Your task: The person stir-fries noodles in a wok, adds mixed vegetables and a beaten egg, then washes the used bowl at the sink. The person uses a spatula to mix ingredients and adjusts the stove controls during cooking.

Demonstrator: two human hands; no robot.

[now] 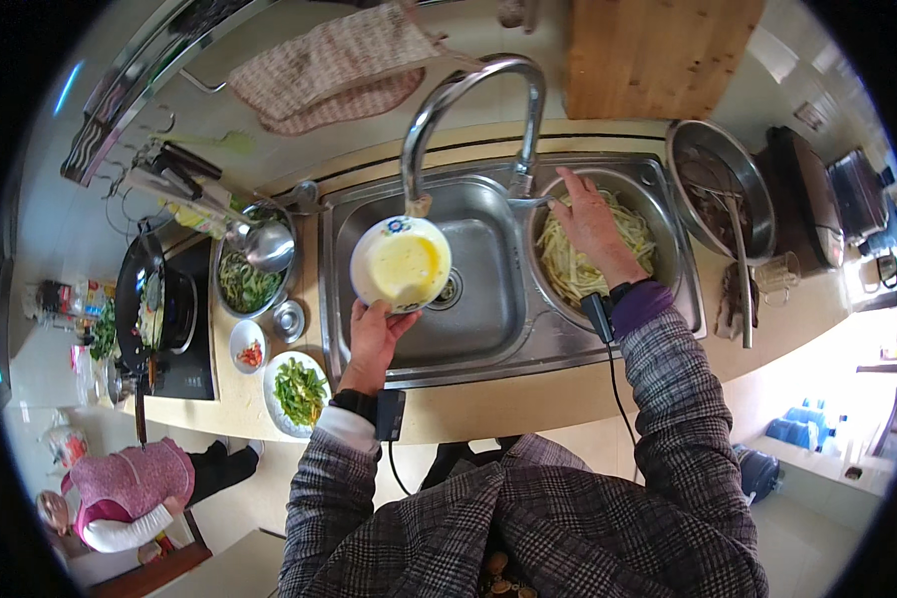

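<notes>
My left hand (380, 336) grips the near rim of a white bowl (401, 263) with a floral mark and yellow liquid inside, held over the steel sink basin (486, 314) below the spout of the chrome faucet (418, 142). My right hand (587, 220) reaches to the faucet's lever handle (531, 202), its thumb and fingers apart around the lever's end. Under that hand, a large steel bowl (669, 261) of pale shredded vegetables (560, 261) stands at the sink's right side. Whether water runs from the spout cannot be told.
Left of the sink are a pot of greens (247, 280), a small bowl of chopped red peppers (250, 353) and a plate of green peppers (299, 392). A wok (138, 299) sits on the stove. At right is a steel basin (755, 202) with a utensil. Another person (134, 478) is at lower left.
</notes>
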